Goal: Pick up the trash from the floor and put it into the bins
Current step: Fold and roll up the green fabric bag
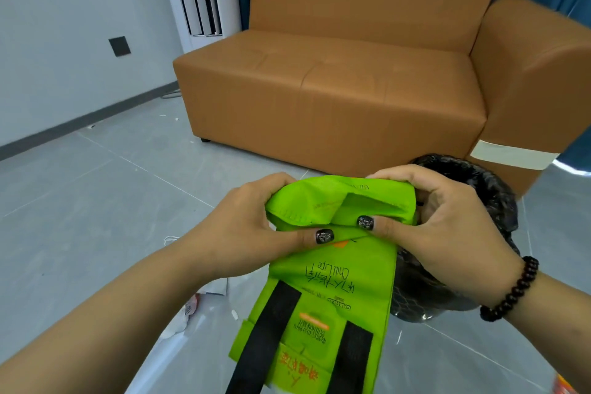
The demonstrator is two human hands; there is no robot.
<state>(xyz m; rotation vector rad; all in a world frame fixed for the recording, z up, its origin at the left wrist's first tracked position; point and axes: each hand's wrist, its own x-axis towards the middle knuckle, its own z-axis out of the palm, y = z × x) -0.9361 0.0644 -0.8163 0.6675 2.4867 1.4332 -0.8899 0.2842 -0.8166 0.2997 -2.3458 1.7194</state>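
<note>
Grey floor (96, 189); hands (345, 227) around green bag (323, 297).

We have a bright green fabric bag (323, 294) in front of us, printed with orange and dark lettering that reads upside down from where we look, and carrying two black straps that run down its lower half. Its far end is folded over and bunched between our fingers, with the thumbs pressing the fold from the near side. The rest hangs below the thumbs toward us. Just beyond and beneath the fingers of the right hand sits the bin (486, 201), lined with a crinkled black plastic bag, partly hidden by the green fabric.
</note>
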